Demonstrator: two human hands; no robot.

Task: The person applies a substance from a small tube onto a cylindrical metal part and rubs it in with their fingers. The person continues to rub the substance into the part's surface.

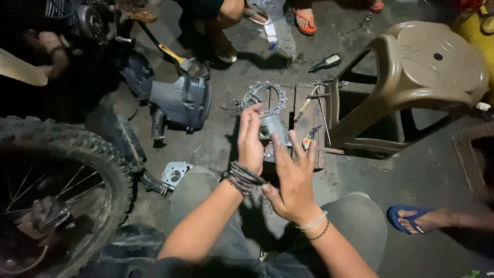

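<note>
Holding a grey metal piston (271,126) up over the concrete floor (427,170), head view: left hand (250,139) fingers closed around its side, right hand (294,180) open, fingertips touching the lower edge. Both hands close together, above the knees. Below them, ring-shaped clutch plate (267,98) and loose hand tools (314,108) on a flat board (309,123). Brown plastic stool (422,72) right. Knobby motorcycle tyre (62,154) left, grey plastic cover (180,100) near it. Blue sandal foot (417,219) lower right.
</note>
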